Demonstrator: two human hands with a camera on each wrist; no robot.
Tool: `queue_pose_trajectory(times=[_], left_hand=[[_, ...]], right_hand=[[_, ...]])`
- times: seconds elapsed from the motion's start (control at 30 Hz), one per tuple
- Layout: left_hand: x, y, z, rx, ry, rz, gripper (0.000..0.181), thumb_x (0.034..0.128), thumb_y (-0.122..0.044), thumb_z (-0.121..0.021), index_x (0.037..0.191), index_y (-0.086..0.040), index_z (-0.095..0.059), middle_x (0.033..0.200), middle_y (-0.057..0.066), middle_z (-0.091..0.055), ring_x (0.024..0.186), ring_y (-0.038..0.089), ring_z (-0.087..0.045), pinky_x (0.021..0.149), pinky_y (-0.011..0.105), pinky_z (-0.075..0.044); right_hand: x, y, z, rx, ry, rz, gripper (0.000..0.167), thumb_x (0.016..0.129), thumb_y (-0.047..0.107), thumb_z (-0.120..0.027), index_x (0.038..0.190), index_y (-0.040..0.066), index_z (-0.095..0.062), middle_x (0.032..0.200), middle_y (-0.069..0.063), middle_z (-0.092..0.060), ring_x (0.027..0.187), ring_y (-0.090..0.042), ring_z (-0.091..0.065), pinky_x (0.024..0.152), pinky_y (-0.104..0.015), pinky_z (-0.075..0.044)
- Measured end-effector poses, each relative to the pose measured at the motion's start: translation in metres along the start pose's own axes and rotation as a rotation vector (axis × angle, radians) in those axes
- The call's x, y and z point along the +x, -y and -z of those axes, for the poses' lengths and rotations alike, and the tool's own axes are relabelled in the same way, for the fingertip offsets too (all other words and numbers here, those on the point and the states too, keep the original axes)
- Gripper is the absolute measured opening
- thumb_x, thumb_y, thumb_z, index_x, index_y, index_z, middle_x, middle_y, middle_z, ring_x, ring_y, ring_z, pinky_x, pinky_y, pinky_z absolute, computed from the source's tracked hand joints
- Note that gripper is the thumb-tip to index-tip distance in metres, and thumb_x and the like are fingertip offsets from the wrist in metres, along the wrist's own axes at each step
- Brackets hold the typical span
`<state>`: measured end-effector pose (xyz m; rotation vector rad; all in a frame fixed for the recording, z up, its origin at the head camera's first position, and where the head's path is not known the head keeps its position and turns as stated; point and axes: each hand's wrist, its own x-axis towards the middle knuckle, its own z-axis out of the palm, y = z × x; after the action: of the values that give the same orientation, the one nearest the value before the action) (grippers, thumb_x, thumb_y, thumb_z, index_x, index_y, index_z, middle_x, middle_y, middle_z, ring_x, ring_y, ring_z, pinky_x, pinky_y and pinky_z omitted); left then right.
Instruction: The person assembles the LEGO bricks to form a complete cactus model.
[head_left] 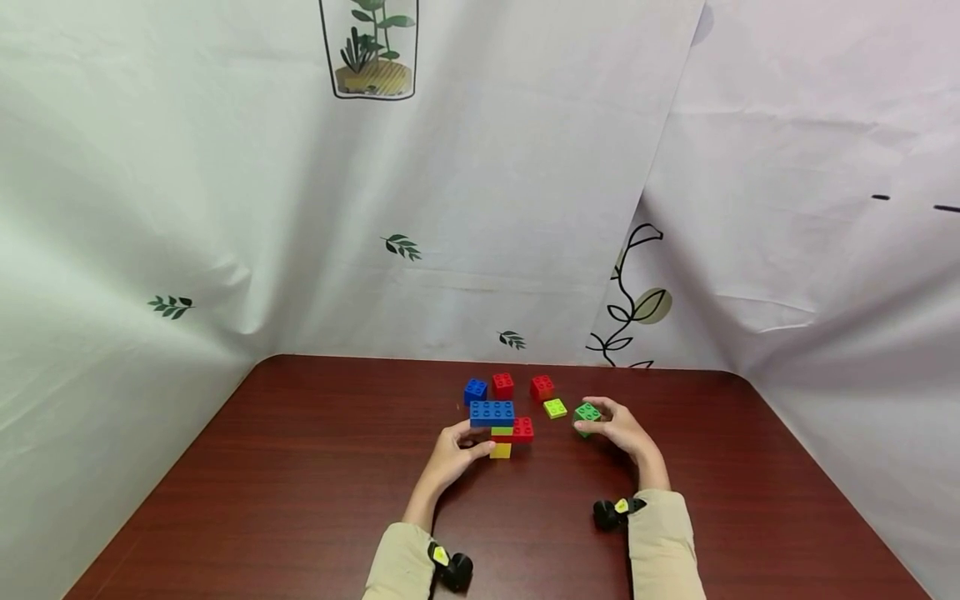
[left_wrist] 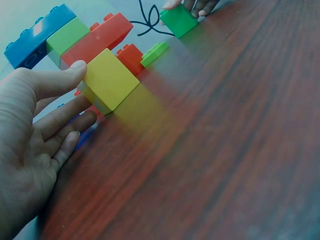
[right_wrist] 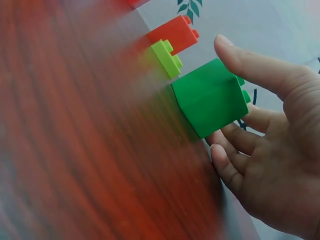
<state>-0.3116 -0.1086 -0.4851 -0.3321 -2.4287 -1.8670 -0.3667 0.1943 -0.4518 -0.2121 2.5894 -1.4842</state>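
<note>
My left hand (head_left: 448, 457) holds a stack of toy building bricks low down, its thumb against the yellow brick (left_wrist: 111, 81) at the bottom and fingers behind. Above the yellow come a red brick (head_left: 523, 430), a light green brick (head_left: 502, 432) and a long blue brick (head_left: 492, 413) on top, which juts out to the left. To the right, my right hand (head_left: 618, 427) grips a green brick (right_wrist: 212, 100), thumb along one side and fingers round the other. In the right wrist view the index finger is partly hidden by that brick.
Behind the stack are a small blue brick (head_left: 475, 392) and a red brick (head_left: 502, 385). Another red brick (head_left: 542, 387) and a flat lime brick (head_left: 555, 408) lie between the hands, farther back. A white printed cloth (head_left: 487, 208) hangs behind the brown table (head_left: 300, 500).
</note>
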Motion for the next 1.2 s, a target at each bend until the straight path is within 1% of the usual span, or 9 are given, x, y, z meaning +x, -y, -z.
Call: queue_pose_trajectory(times=[0.13,0.37,0.5,0.63,0.83,0.93,1.03,1.1,1.2], left_hand=[[0.001,0.000,0.000,-0.011,0.001,0.003,0.036,0.0885,-0.019,-0.071,0.120,-0.002,-0.066,0.117,0.018,-0.070,0.099,0.023,-0.065,0.085,0.026,-0.052],[0.000,-0.001,0.001,-0.011,0.005,0.009,0.037,0.0886,-0.020,-0.071,0.121,-0.003,-0.066,0.119,0.018,-0.069,0.102,0.026,-0.065,0.086,0.026,-0.052],[0.000,0.000,0.001,-0.013,0.006,0.008,0.037,0.0887,-0.020,-0.071,0.121,-0.003,-0.066,0.119,0.018,-0.069,0.102,0.026,-0.065,0.085,0.025,-0.052],[0.000,0.000,0.000,-0.011,0.002,0.001,0.037,0.0886,-0.019,-0.071,0.120,-0.002,-0.066,0.118,0.019,-0.069,0.100,0.024,-0.065,0.084,0.024,-0.052],[0.000,-0.003,-0.001,-0.018,-0.010,0.009,0.035,0.0886,-0.017,-0.071,0.120,-0.003,-0.066,0.118,0.018,-0.070,0.100,0.024,-0.065,0.084,0.025,-0.052],[-0.003,-0.011,-0.002,-0.011,-0.023,0.012,0.033,0.0891,-0.013,-0.070,0.120,0.000,-0.066,0.117,0.020,-0.070,0.099,0.027,-0.065,0.083,0.026,-0.052],[-0.009,-0.026,0.000,-0.005,-0.019,0.010,0.032,0.0895,-0.010,-0.069,0.119,0.003,-0.065,0.116,0.023,-0.069,0.098,0.029,-0.065,0.082,0.026,-0.052],[-0.013,-0.035,0.002,-0.008,-0.013,0.009,0.032,0.0892,-0.008,-0.068,0.118,0.005,-0.065,0.115,0.025,-0.069,0.098,0.031,-0.065,0.082,0.027,-0.052],[-0.015,-0.043,0.005,-0.006,-0.005,0.008,0.032,0.0894,-0.009,-0.068,0.118,0.005,-0.065,0.116,0.025,-0.069,0.098,0.030,-0.065,0.083,0.025,-0.051]], right_hand=[[-0.001,-0.001,0.001,-0.018,0.016,-0.007,0.066,0.085,0.019,-0.074,0.142,-0.001,-0.046,0.123,-0.022,-0.059,0.100,-0.020,-0.056,0.084,-0.028,-0.046],[0.001,-0.005,0.000,-0.012,0.005,-0.020,0.065,0.085,0.022,-0.074,0.140,-0.003,-0.049,0.132,-0.024,-0.056,0.117,-0.030,-0.052,0.098,-0.040,-0.043],[0.001,-0.005,-0.001,0.000,-0.002,-0.033,0.064,0.087,0.024,-0.072,0.141,-0.001,-0.048,0.135,-0.025,-0.054,0.122,-0.033,-0.050,0.102,-0.045,-0.041],[0.000,-0.004,0.000,0.006,-0.034,-0.045,0.063,0.089,0.028,-0.070,0.143,0.004,-0.048,0.142,-0.025,-0.049,0.130,-0.037,-0.046,0.108,-0.051,-0.038],[0.001,-0.006,0.002,0.027,-0.059,-0.020,0.059,0.091,0.027,-0.068,0.144,0.009,-0.048,0.141,-0.023,-0.051,0.127,-0.034,-0.050,0.107,-0.047,-0.038],[0.001,-0.004,0.002,0.041,-0.064,-0.012,0.058,0.091,0.028,-0.067,0.143,0.008,-0.049,0.139,-0.023,-0.054,0.127,-0.033,-0.050,0.107,-0.046,-0.038],[0.002,-0.002,0.001,0.043,-0.066,-0.011,0.056,0.091,0.029,-0.067,0.141,0.008,-0.051,0.138,-0.022,-0.055,0.123,-0.029,-0.052,0.104,-0.042,-0.040],[0.002,0.000,-0.001,0.054,-0.070,-0.006,0.055,0.091,0.028,-0.067,0.140,0.008,-0.053,0.135,-0.021,-0.056,0.113,-0.021,-0.056,0.099,-0.035,-0.045],[0.003,0.003,-0.003,0.082,-0.060,0.021,0.053,0.092,0.025,-0.066,0.140,0.004,-0.052,0.133,-0.023,-0.057,0.099,-0.006,-0.058,0.091,-0.029,-0.051]])
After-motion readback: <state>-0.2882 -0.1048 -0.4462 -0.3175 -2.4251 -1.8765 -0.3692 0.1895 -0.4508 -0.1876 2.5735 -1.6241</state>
